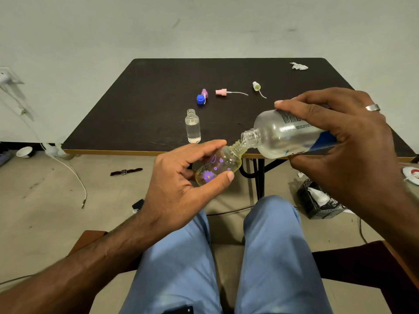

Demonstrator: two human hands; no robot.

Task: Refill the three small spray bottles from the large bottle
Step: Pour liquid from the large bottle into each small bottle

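Two hands meet in front of the near edge of the dark desk [158, 87], above the person's blue trousers [272, 245]. Farthest left, on the floor, lie a white cable [74, 175] and a wristwatch [126, 171]. The left hand [181, 189] has its fingers and thumb curled round a small yellowish bottle with purple flowers [215, 169], tilted so that its open threaded neck points up and to the right. Behind it, on the desk near the front edge, a small clear bottle [193, 129] stands upright and uncapped, partly filled with clear liquid. Farther back on the desk are a blue cap [200, 99] touching a purple spray top [205, 93], then a pink spray top [221, 92] lying on its side with its thin tube trailing right, then a pale yellow-green spray top [256, 86] with a curved tube. The large bottle [278, 134], clear with printed text and a blue label, is tipped nearly level, its open mouth touching the neck of the flowered bottle; clear liquid lies along its lower side. The right hand [335, 137], with a ring [372, 107] on one finger, grips the large bottle from above and behind, fingers wrapped over it. A crumpled tissue [299, 66] sits at the far right corner of the desk, and a dark crate [317, 202] rests on the floor below.
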